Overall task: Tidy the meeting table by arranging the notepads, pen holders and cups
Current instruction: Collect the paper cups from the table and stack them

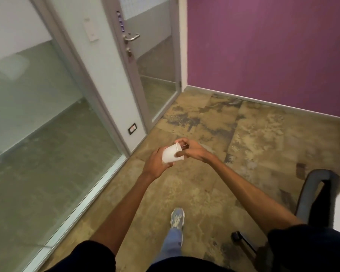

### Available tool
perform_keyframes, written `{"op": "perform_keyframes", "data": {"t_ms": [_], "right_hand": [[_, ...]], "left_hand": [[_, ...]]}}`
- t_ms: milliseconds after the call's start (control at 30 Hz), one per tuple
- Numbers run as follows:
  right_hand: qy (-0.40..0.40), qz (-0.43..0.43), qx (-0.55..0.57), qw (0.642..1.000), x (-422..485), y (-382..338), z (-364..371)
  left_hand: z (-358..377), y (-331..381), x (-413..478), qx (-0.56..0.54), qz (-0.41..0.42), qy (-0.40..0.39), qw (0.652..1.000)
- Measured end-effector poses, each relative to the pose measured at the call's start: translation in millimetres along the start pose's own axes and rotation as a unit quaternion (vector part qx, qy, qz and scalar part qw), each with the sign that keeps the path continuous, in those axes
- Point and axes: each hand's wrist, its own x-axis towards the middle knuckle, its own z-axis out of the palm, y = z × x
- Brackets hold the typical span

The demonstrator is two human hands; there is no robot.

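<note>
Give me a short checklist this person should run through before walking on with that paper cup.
1. Left hand grips the white cup: ok.
2. Right hand holds the cup's rim: ok.
3. Cup upright: not ok, it is tipped on its side, mouth toward the right hand.
4. Cup empty: cannot tell; something dark shows at the mouth.
5. Door ahead open: not ok, it looks shut.
6. Chair out of the way: ok, it stands off to the right.

one white cup (171,155), one chair (320,174), one door (151,55), one shoe (177,217)
</note>
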Motion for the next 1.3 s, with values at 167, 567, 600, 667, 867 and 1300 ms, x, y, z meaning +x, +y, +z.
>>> {"op": "perform_keyframes", "data": {"t_ms": [167,567,600,667,867,1300], "right_hand": [[0.060,0.025,0.001,0.998,64,10,-79],[0.224,0.052,0.005,0.973,126,18,-258],[0.235,0.058,0.013,0.970,127,23,-269],[0.259,0.065,0.036,0.963,128,34,-289],[0.325,0.096,0.067,0.938,122,76,-362],[0.439,0.089,0.100,0.888,90,134,-610]], "left_hand": [[25,15,115,-0.038,0.048,-0.037,0.997],[89,95,340,-0.074,0.186,-0.118,0.973],[95,102,352,-0.068,0.203,-0.132,0.968],[107,117,378,-0.054,0.227,-0.149,0.961],[170,176,441,-0.062,0.249,-0.189,0.948],[306,414,582,-0.059,0.322,-0.240,0.914]]}}
